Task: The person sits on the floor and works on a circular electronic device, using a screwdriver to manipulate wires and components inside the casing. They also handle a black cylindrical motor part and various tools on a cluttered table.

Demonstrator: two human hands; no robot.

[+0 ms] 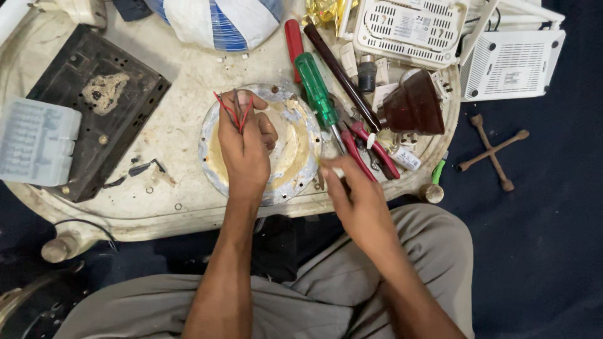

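Note:
My left hand [244,145] rests over a round metal disc [295,150] on a dirty white tray and pinches thin red and dark wires [231,112] that stick up between its fingers. My right hand [355,196] reaches to the disc's right edge, fingertips on a small pale piece beside red-handled pliers [370,150]. A green-handled screwdriver [317,91] lies just above that hand, tip pointing towards it.
On the tray [182,207] lie a black plate [94,107], a grey plastic box [34,141], a red-handled tool [293,37], a dark rod [342,75] and a brown cone-shaped part [413,105]. White vented boxes [512,66] and a cross wrench [493,150] lie right.

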